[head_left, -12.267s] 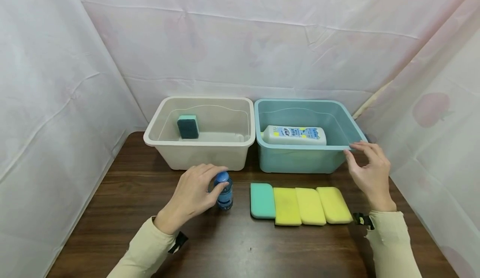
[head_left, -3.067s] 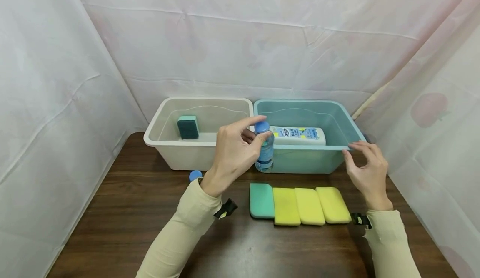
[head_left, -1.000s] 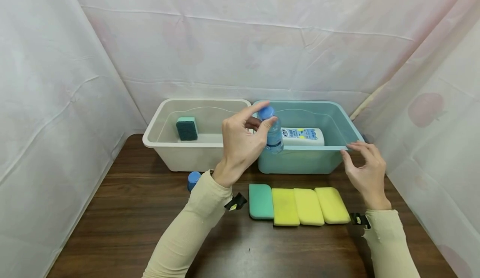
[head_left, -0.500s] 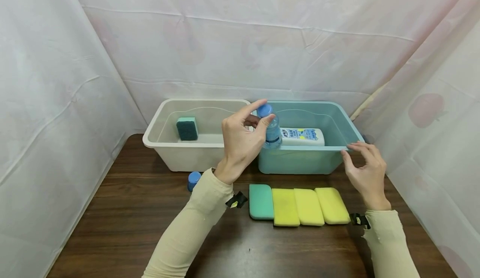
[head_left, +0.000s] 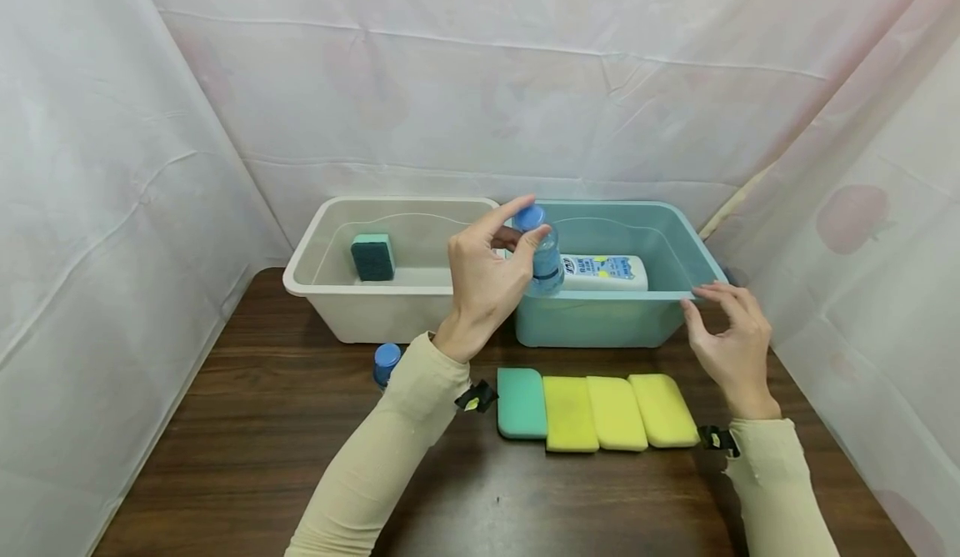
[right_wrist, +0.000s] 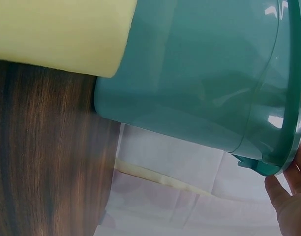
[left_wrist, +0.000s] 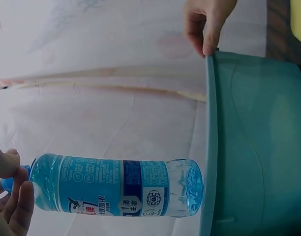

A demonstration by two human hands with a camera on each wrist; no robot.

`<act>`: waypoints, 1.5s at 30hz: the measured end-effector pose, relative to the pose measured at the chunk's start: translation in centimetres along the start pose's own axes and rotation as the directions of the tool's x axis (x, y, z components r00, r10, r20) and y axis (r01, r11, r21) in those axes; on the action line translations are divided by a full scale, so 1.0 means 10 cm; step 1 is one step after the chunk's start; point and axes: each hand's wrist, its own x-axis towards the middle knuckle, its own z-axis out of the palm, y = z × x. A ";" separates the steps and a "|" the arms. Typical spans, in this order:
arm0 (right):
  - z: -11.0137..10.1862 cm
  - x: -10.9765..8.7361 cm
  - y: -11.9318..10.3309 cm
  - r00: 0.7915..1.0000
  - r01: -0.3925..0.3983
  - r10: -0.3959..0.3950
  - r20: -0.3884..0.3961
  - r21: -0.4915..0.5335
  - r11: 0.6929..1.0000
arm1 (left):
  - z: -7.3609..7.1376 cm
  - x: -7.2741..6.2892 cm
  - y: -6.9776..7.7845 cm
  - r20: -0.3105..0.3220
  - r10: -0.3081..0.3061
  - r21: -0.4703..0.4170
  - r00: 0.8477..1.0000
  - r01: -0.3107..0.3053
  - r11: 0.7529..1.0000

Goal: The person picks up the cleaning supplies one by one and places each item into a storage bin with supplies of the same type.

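Note:
My left hand [head_left: 487,278] pinches a blue dish soap bottle [head_left: 547,265] by its cap end. The bottle is upright, just at the front rim of the teal bin [head_left: 585,322], toward its left side. In the left wrist view the printed label of the soap bottle [left_wrist: 126,187] shows, its base close to the rim. My right hand [head_left: 735,348] grips the bin's right front corner, thumb below the rim and fingers over it. A white bottle [head_left: 607,272] with a blue and yellow label lies inside the teal bin.
A beige bin [head_left: 390,311] stands left of the teal one, holding a dark green sponge [head_left: 373,258]. Another blue-capped bottle [head_left: 386,357] stands beside my left sleeve, partly hidden. A green sponge [head_left: 521,403] and several yellow sponges [head_left: 572,415] lie in a row in front.
My left hand has raised the dish soap bottle from the table, rightward, up to the teal bin's front rim. Over the last second it barely shifts. My right hand keeps its place on the rim.

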 end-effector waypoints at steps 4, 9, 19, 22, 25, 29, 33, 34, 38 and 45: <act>0.01 0.00 0.00 1.000 0.000 0.000 0.002 0.002 1.000 | 0.03 0.02 -0.01 0.004 0.017 0.001 1.000 -0.017 1.000; 0.01 0.00 0.00 1.000 -0.002 0.002 0.000 0.003 1.000 | 0.06 0.04 -0.04 0.015 0.015 0.004 1.000 -0.015 1.000; 0.01 -0.02 0.00 1.000 -0.001 0.001 0.019 0.004 1.000 | 0.11 0.03 -0.10 0.055 -0.044 0.013 0.998 0.043 0.999; 0.02 -0.01 0.00 1.000 0.002 -0.002 0.016 0.007 1.000 | 0.13 0.04 -0.12 0.069 -0.062 0.025 0.996 0.060 0.998; 0.02 -0.01 0.00 1.000 0.001 -0.001 0.007 0.006 1.000 | 0.14 0.04 -0.12 0.077 -0.075 0.031 0.994 0.073 0.997; 0.02 0.00 0.01 1.000 -0.002 0.002 -0.002 0.007 1.000 | 0.15 0.05 -0.12 0.084 -0.086 0.030 0.993 0.084 0.996; 0.02 -0.01 0.01 1.000 -0.001 0.001 -0.002 0.006 1.000 | 0.16 0.04 -0.13 0.087 -0.106 0.036 0.991 0.103 0.994; 0.02 -0.01 0.01 1.000 -0.001 0.001 -0.003 0.005 1.000 | 0.17 0.04 -0.13 0.087 -0.112 0.036 0.990 0.110 0.993; 0.02 -0.01 0.01 1.000 -0.003 0.003 -0.004 0.003 1.000 | 0.18 0.03 -0.15 0.086 -0.132 0.031 0.988 0.129 0.991; 0.00 -0.02 -0.01 1.000 -0.011 0.011 0.001 0.001 1.000 | 0.20 0.02 -0.16 0.086 -0.146 0.030 0.985 0.144 0.989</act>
